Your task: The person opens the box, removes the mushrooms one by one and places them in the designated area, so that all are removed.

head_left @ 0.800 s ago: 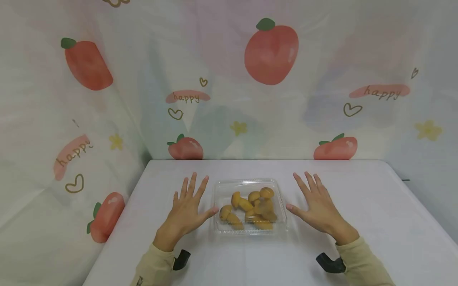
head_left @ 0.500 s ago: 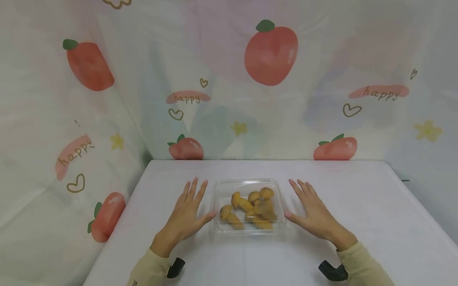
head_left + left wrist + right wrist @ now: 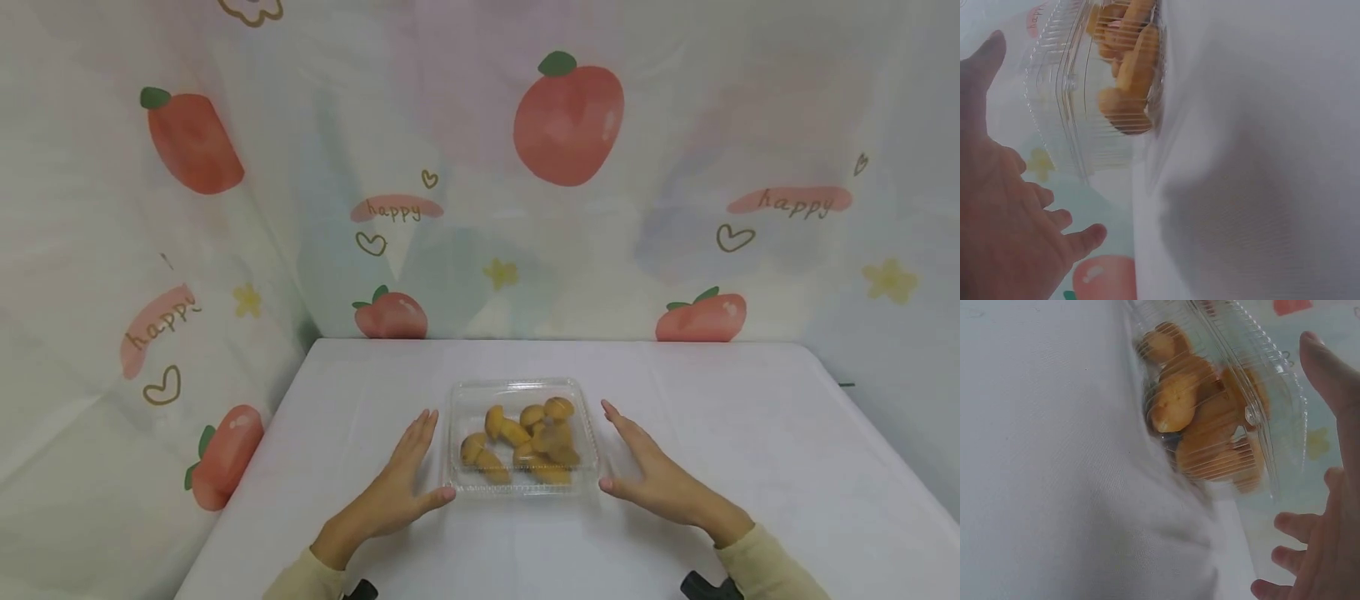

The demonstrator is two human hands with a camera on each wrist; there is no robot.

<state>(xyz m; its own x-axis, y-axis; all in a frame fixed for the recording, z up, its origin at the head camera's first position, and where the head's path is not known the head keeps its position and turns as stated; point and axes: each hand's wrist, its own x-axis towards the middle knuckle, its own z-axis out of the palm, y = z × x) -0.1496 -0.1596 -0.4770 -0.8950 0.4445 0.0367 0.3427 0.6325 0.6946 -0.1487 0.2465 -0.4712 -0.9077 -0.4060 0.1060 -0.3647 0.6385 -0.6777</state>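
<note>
A clear plastic clamshell box with its lid down sits on the white table, and several yellow-brown mushrooms lie inside it. To its left is my left hand, fingers straight and thumb reaching toward the near left corner. My right hand faces it from the right side with the thumb apart from the fingers. In the left wrist view the left hand is apart from the box wall. The right wrist view has the right hand beside the box with a gap between them.
A white cloth covers the table. Behind it hangs a printed curtain with fruit, hearts and lettering, and it continues along the left side. A black piece sticks out at the right sleeve.
Both hands have come down and back toward the person, and their spread fingers have drawn together beside the box. The box stays in place; the head view has tilted slightly upward.
</note>
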